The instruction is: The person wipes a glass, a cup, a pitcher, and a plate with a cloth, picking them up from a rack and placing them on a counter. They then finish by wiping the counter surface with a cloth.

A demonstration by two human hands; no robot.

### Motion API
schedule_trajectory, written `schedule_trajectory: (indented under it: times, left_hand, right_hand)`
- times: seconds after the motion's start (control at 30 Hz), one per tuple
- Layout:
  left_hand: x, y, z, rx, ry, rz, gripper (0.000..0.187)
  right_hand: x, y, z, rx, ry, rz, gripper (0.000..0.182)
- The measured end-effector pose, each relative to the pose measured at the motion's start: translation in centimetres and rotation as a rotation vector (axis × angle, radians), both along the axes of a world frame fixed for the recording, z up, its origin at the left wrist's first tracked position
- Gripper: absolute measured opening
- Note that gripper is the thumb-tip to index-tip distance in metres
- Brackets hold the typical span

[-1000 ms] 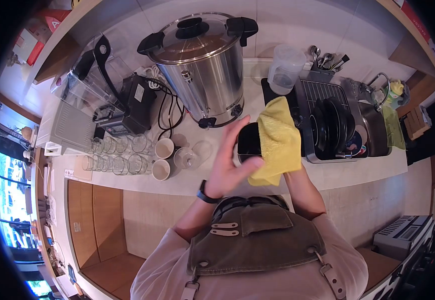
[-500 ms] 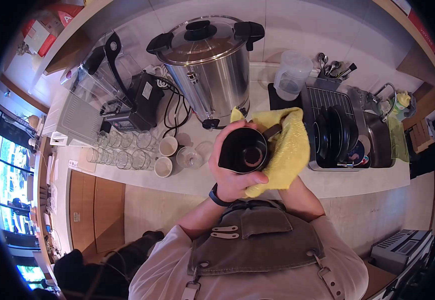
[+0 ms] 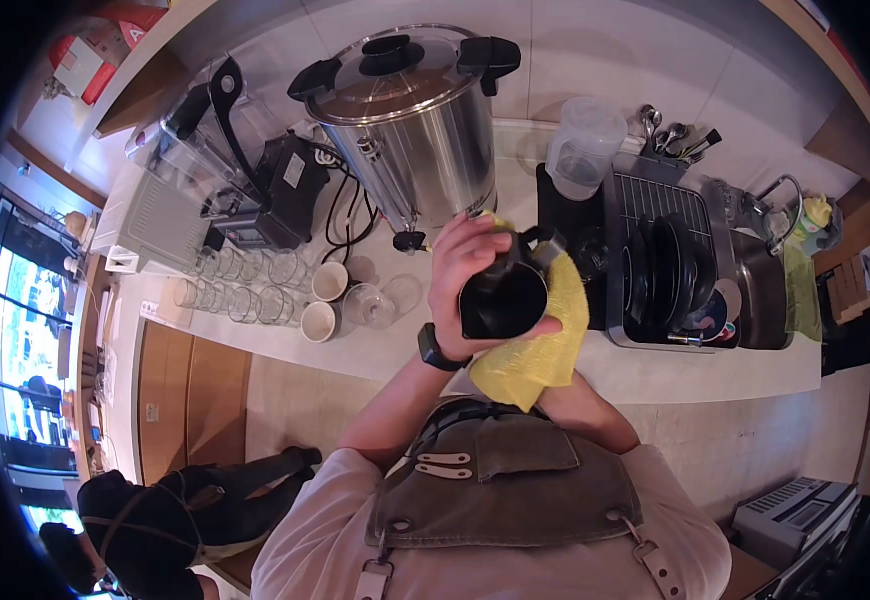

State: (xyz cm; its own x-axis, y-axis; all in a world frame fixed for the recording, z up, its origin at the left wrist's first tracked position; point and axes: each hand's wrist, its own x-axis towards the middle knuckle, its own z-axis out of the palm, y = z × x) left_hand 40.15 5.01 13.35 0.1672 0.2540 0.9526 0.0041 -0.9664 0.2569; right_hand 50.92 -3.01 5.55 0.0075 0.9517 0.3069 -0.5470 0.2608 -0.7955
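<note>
A black milk pitcher (image 3: pixel 504 303) is held up in front of my apron, its open mouth facing me. My left hand (image 3: pixel 451 285), with a black watch at the wrist, is wrapped round its left side, fingers above and thumb below. The pitcher's handle points up and to the right. A yellow cloth (image 3: pixel 532 368) lies against its right side and underside. My right hand is hidden behind this cloth and holds it to the pitcher; only the right forearm (image 3: pixel 589 410) shows.
Behind stands a large steel urn (image 3: pixel 420 150). Left are a blender (image 3: pixel 275 190), several glasses (image 3: pixel 245 290) and two cups (image 3: pixel 321 320). Right are a plastic jug (image 3: pixel 585 150), a dish rack (image 3: pixel 660 210) with black plates, and a sink (image 3: pixel 760 290). Another person (image 3: pixel 145 530) is at lower left.
The pitcher has turned and moved slightly right, with its handle now pointing more upward. The cloth has shifted lower and to the left. More of the other person shows at lower left.
</note>
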Motion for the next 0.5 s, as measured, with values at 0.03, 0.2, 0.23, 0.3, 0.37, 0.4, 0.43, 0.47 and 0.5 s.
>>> schedule_trajectory:
  times: [0.03,0.2,0.23,0.3,0.37,0.4,0.43,0.47,0.5]
  left_hand:
    - [0.3,0.1,-0.3,-0.021,-0.003,-0.033,0.105]
    - [1.1,-0.8,-2.8,-0.157,-0.069,-0.127,0.101]
    - [0.8,-1.7,-2.7,-0.391,-0.108,-0.223,0.098]
    - [-0.3,-3.7,-2.4,-0.858,-0.218,-0.401,0.092]
    - [-1.4,-4.7,-3.5,-1.075,-0.207,-0.575,0.09]
    - [-1.7,-5.9,-4.2,-1.173,-0.198,-0.616,0.091]
    - [-2.0,-6.9,-4.7,-1.264,-0.187,-0.661,0.093]
    - [-2.0,-8.1,-5.1,-1.327,-0.172,-0.705,0.091]
    - [-2.1,-8.8,-6.5,-1.266,-0.058,-0.687,0.088]
  right_hand:
    - [0.5,-0.4,-0.3,-0.013,-0.013,-0.001,0.049]
    - [3.1,-3.9,-1.8,-0.112,-0.052,0.003,0.048]
    - [3.8,-4.4,-2.0,-0.133,-0.06,0.014,0.048]
    - [4.9,-5.7,-2.8,-0.177,-0.083,0.031,0.047]
    - [6.0,-6.5,-3.4,-0.218,-0.108,0.065,0.046]
    - [6.3,-6.8,-3.7,-0.24,-0.124,0.081,0.046]
    - [6.9,-7.2,-3.8,-0.257,-0.139,0.103,0.046]
    - [7.0,-7.5,-4.1,-0.273,-0.155,0.132,0.046]
    - [7.2,-7.9,-4.2,-0.292,-0.17,0.165,0.045]
